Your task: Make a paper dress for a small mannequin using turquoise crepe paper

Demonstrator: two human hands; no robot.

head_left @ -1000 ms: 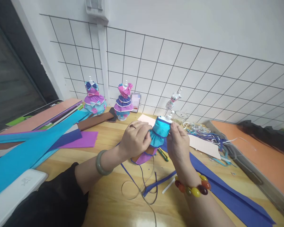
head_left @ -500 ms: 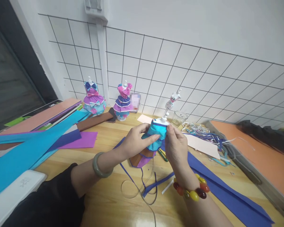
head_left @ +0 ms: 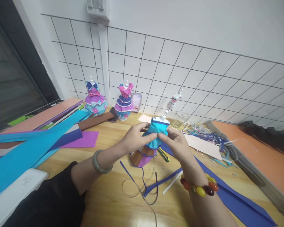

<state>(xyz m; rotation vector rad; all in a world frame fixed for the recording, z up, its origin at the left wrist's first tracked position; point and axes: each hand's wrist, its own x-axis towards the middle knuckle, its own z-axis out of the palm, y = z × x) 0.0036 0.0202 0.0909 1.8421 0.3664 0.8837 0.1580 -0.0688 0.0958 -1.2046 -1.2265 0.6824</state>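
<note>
Between my hands stands a small white dress form (head_left: 164, 117) in a doll dress (head_left: 156, 127) with a turquoise bodice, a dark blue top edge and a brown and purple skirt. My left hand (head_left: 136, 137) grips the dress at its left side, thumb across the front of the waist. From the other side my right hand (head_left: 176, 140) pinches the waist, its thumb tip close to the left thumb. The fingers behind the dress are partly hidden. Just below the right hand lies a green and yellow utility knife (head_left: 164, 154).
Two dressed mini forms (head_left: 96, 99) (head_left: 124, 102) and a bare patterned form (head_left: 174, 100) stand by the wall grid, near a glass (head_left: 180, 119). Coloured paper strips (head_left: 44, 138) lie left. A blue strip (head_left: 239, 195), tangled ribbons (head_left: 198, 129) and an orange-lined tray (head_left: 257, 157) are on the right.
My right hand has moved down from the bodice's top edge to the waist, its thumb now beside the left thumb. My left hand keeps its hold. More of the utility knife shows.
</note>
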